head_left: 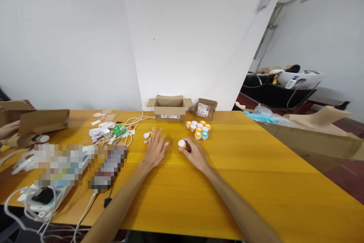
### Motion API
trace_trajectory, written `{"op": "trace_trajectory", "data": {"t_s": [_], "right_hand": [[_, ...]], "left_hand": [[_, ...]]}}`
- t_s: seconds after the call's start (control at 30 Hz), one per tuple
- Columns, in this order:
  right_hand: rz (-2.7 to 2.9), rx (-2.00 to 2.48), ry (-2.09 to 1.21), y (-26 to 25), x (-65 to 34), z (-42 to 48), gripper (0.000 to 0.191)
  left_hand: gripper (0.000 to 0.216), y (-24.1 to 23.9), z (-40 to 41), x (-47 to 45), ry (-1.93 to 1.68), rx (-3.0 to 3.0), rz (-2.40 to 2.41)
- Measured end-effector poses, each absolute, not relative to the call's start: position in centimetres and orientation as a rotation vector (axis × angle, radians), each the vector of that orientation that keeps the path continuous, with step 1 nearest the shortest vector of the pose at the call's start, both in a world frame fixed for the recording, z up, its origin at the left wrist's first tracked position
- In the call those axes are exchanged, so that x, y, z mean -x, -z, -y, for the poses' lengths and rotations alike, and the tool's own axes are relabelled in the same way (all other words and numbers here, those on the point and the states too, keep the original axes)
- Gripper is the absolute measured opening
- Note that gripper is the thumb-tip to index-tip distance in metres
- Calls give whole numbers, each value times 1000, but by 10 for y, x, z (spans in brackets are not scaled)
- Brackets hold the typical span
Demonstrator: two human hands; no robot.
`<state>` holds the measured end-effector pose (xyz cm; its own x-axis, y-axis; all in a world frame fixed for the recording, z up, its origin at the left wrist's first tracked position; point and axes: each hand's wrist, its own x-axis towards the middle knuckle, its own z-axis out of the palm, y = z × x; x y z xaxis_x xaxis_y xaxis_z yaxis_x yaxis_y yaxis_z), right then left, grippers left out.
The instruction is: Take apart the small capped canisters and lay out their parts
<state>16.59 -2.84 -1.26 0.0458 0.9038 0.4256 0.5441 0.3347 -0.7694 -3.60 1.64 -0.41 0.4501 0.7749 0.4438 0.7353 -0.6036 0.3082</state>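
My right hand (194, 153) rests on the yellow table (256, 182) with its fingers closed around a small orange bottle with a white cap (182, 144). My left hand (156, 148) lies flat on the table beside it, fingers stretched out and holding nothing. Just past its fingertips sit a loose white cap (146, 135) and a small clear bottle (153, 128). A cluster of several small capped bottles (198, 129), orange, white and teal, stands a little beyond my right hand.
Two open cardboard boxes (170, 107) (205, 108) stand at the far edge by the wall. White cables, a green packet (119, 130) and assorted clutter cover the left side. Another person's hand (8, 129) holds cardboard at far left. Flat cardboard (313, 137) lies right of the table.
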Motion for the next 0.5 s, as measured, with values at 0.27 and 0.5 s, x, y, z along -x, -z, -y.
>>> {"op": "trace_trajectory", "data": {"t_s": [0.27,0.5], "right_hand": [[1585,1279,-665,15,-156,29,13],[1357,1144,-926,18,-155,26,30]], "left_hand": [[34,-9,-6,2,-826,-2313,-816],[36,4,-15,7,-933,-2026,-790]]}}
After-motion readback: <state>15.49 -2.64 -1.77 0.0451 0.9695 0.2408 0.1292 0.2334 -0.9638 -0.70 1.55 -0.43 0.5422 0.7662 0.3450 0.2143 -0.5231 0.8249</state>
